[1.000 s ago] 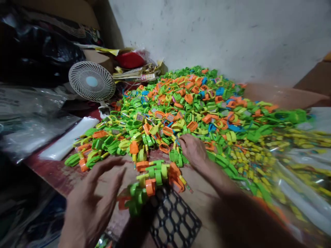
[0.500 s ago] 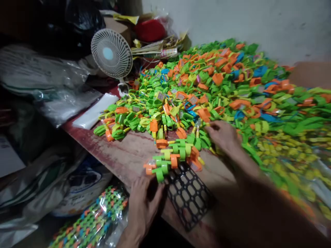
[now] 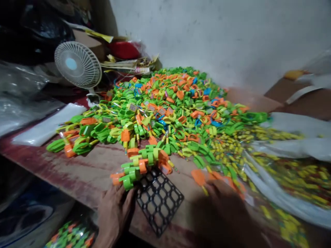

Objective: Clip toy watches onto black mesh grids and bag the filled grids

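A big heap of green, orange, yellow and blue plastic toy pieces (image 3: 176,106) covers the wooden table (image 3: 85,172). A black grid tray (image 3: 159,199) lies at the near edge, with a row of green and orange pieces (image 3: 141,163) standing along its top left side. My left hand (image 3: 115,212) grips the tray's near left corner. My right hand (image 3: 222,206), blurred and dark, is pulled back over the table with orange pieces (image 3: 199,177) at its fingertips.
A small white fan (image 3: 77,65) stands at the back left beside cardboard, papers and a red object (image 3: 124,50). Clear plastic bags (image 3: 284,193) of yellow pieces lie on the right. A white packet (image 3: 46,125) lies left. A bag of pieces (image 3: 69,236) sits below the table.
My right hand has drawn back from the heap towards me, bringing orange pieces with it. My left hand stays at the tray's corner. The camera has swung back to the right.
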Available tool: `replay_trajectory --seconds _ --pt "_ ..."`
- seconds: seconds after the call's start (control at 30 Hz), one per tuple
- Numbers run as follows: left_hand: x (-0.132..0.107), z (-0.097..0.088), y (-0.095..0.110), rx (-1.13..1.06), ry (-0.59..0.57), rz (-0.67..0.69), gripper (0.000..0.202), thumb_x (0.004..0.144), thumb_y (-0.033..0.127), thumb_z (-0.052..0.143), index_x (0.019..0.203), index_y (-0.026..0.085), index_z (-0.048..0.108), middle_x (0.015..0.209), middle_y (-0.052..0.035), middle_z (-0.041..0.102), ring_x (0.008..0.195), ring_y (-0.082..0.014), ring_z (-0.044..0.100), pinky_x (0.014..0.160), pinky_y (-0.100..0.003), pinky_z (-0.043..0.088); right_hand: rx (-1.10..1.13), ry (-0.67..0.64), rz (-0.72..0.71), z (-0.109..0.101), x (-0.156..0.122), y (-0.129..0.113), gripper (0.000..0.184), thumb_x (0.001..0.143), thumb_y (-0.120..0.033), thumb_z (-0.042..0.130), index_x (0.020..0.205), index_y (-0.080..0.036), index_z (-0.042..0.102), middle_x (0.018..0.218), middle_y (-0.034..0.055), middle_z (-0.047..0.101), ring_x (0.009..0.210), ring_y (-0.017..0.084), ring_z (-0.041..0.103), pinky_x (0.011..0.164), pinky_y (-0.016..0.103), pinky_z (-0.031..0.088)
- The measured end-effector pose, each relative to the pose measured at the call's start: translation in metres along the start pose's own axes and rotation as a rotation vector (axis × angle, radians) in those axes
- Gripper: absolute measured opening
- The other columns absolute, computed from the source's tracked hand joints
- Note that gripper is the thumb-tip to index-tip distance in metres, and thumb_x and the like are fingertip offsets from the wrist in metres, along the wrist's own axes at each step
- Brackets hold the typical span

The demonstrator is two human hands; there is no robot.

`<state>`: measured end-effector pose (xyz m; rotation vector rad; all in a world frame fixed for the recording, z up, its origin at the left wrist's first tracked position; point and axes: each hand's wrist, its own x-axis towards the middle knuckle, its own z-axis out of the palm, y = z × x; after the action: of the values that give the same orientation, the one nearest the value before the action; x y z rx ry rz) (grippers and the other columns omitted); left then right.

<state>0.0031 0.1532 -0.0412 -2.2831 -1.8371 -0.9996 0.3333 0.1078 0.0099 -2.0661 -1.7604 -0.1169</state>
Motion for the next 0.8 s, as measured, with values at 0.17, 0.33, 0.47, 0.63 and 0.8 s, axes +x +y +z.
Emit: replay_trajectory --seconds 0.17,0.33,0.47,0.63,0.8 --pt "-0.001 -0.004 0.002 0.064 -0.020 -0.011 0.032 0.094 0.034 0.042 0.093 0.022 0.072 0.083 -0.0070 0.074 0.071 -0.0264 0.068 0.062 -0.036 0.048 -0.109 -0.030 -0.126 -0.019 0.078 -0.036 0.032 0.095 -0.024 0.039 0.087 -0.019 0.069 0.089 0.0080 0.071 0.081 0.021 0.065 0.071 0.030 0.046" --pt "-0.005 -0.004 0.003 0.081 0.119 0.020 0.025 0.092 0.030 0.045 0.086 0.021 0.067 0.076 -0.0050 0.072 0.066 -0.0221 0.065 0.061 -0.032 0.048 -0.246 -0.237 -0.237 0.006 0.137 -0.078 0.028 0.092 -0.014 0.044 0.096 -0.015 0.071 0.099 0.0114 0.071 0.092 0.022 0.065 0.080 0.031 0.045" --pt "-0.007 0.002 -0.001 0.142 0.176 0.051 0.021 0.091 0.026 0.047 0.083 0.022 0.066 0.073 -0.0043 0.071 0.067 -0.0229 0.064 0.063 -0.033 0.046 -0.311 -0.275 -0.229 0.034 0.154 -0.090 0.026 0.081 -0.003 0.049 0.077 -0.012 0.073 0.082 0.0164 0.071 0.085 0.025 0.065 0.074 0.033 0.045" --pt "-0.009 0.006 -0.009 0.143 0.114 0.109 0.019 0.090 0.027 0.052 0.089 0.020 0.069 0.082 -0.0067 0.073 0.073 -0.0248 0.065 0.067 -0.034 0.045 -0.387 -0.215 -0.213 0.014 0.154 -0.074 0.021 0.082 -0.011 0.054 0.072 -0.011 0.072 0.086 0.0195 0.070 0.096 0.031 0.061 0.081 0.038 0.044" --pt "-0.005 0.000 0.003 0.093 0.011 0.001 0.027 0.093 0.032 0.048 0.085 0.020 0.070 0.087 -0.0076 0.074 0.078 -0.0254 0.066 0.066 -0.034 0.042 -0.281 -0.095 -0.142 -0.020 0.116 -0.044 0.020 0.083 -0.018 0.051 0.074 -0.015 0.069 0.078 0.0124 0.068 0.072 0.023 0.061 0.066 0.032 0.043"
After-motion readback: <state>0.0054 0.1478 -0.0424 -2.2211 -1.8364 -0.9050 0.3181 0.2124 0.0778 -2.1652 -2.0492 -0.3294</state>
